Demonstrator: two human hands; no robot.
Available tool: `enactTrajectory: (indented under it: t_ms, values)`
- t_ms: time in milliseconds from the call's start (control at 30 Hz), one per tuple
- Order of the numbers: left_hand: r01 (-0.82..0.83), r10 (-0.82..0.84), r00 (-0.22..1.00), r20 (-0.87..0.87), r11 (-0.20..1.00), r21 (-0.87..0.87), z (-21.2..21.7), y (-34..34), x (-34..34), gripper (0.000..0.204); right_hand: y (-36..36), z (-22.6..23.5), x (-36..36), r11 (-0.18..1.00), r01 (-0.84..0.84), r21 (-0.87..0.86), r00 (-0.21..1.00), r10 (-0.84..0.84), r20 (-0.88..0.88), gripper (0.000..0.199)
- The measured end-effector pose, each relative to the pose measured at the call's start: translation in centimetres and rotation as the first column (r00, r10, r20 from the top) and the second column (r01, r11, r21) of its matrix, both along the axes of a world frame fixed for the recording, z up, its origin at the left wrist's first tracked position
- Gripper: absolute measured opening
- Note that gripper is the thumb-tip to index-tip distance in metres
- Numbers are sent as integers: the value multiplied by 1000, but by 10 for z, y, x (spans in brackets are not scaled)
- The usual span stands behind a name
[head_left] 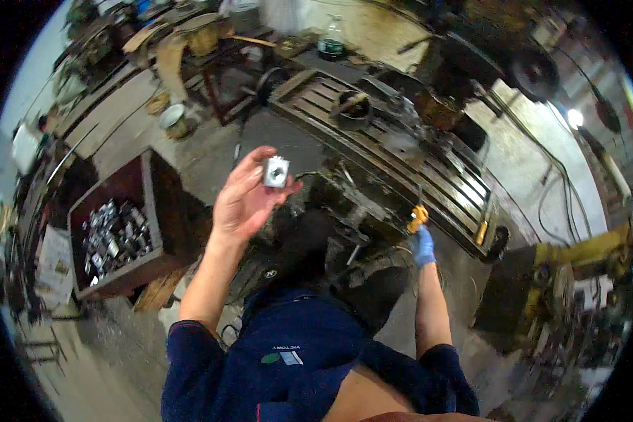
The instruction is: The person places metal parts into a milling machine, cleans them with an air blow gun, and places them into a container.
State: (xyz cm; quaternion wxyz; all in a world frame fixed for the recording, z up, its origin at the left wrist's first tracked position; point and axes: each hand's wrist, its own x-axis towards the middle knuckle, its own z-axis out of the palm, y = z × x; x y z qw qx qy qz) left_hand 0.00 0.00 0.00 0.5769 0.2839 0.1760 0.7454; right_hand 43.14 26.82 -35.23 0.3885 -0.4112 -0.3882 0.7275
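Fingers of the left hand (243,200) pinch a square metal block (276,171), best held steady, while the gloved right hand (423,246) grips an orange-handled tool (418,216) at three o'clock.

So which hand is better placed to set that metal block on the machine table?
Probably the left hand: it already holds the block raised. The gloved right hand is busy on an orange handle.
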Motion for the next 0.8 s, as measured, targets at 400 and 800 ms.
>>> enactTrajectory:
  t_ms: [400, 800]
  values:
    - [162, -130, 980, 150, 961, -225, -43, 77, 29, 32, -103, 227, -71, 596, 246, 764, 775, -595, 215, 65]
    - [174, -209, 977, -53, 909, -378, -78, 79, 24, 33, -42, 323, -102, 893, -436, 109, -204, -216, 955, 56]
